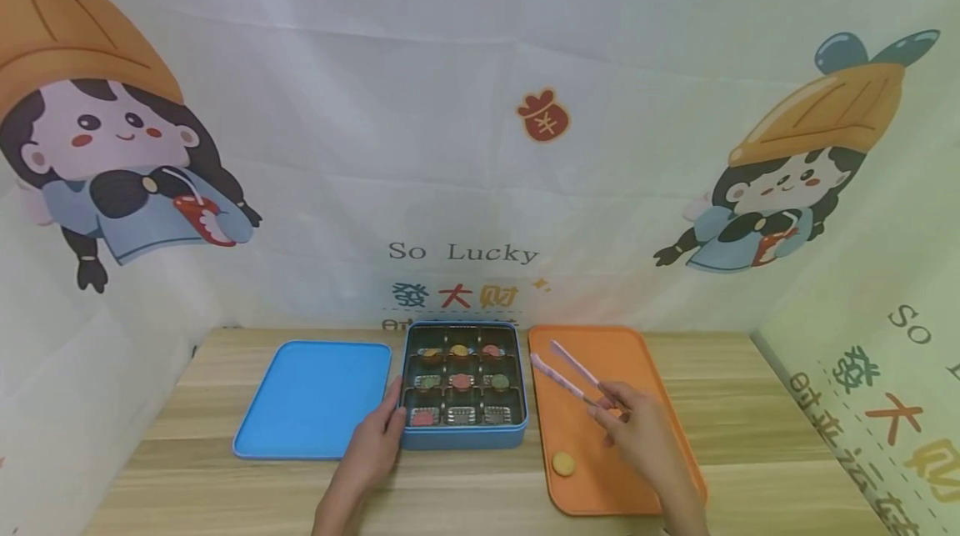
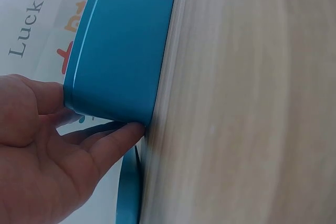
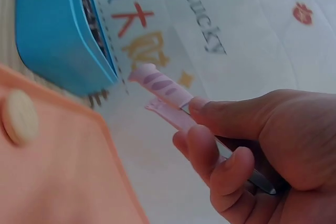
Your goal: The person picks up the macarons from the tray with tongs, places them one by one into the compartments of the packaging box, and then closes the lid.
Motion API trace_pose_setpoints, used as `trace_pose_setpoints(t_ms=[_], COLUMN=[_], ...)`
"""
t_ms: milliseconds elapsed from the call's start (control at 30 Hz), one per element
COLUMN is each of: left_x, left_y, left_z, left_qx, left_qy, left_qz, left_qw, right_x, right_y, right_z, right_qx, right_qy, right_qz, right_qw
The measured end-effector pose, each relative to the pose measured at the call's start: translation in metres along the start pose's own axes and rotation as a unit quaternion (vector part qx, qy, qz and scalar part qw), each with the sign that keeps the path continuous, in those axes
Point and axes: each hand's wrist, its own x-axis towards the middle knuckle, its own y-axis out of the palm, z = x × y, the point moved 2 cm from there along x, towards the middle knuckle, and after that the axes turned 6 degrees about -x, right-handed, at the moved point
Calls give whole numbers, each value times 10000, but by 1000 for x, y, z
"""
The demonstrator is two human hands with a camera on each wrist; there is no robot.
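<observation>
My left hand (image 1: 375,444) rests its fairly straight fingers against the left side of a blue box (image 1: 465,438); the left wrist view shows them at its corner. Dark compartments in the box hold round yellow, pink and green pieces, such as a pink one (image 1: 423,418) at front left. Bare ridged liner shows in the front middle and front right compartments. My right hand (image 1: 633,432) pinches pink-and-white tongs (image 3: 165,87) over an orange tray (image 1: 607,490). Their tips stand apart with nothing between them. A round yellow biscuit (image 1: 563,463) lies near the tray's front left corner.
A flat blue lid (image 1: 315,398) lies left of the box on the wood-grain table (image 1: 465,498). Behind the table hangs a printed white cloth (image 1: 375,144), and more of it runs along both sides.
</observation>
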Motion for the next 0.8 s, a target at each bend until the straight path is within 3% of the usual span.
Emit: trace_pose_setpoints(t_ms=[133, 367, 800], left_x=[0, 1, 1], left_y=[1, 1, 0], left_z=[0, 0, 0], left_qx=[-51, 37, 97], left_qy=[28, 32, 15], left_qz=[20, -21, -2], left_qw=[10000, 10000, 10000], right_x=[-2, -9, -12], right_y=[-21, -49, -62], right_z=[-19, -48, -66], right_qx=[-106, -509, -886], right_qy=[200, 533, 830], right_qz=[187, 169, 20], right_qw=[9996, 9971, 9926])
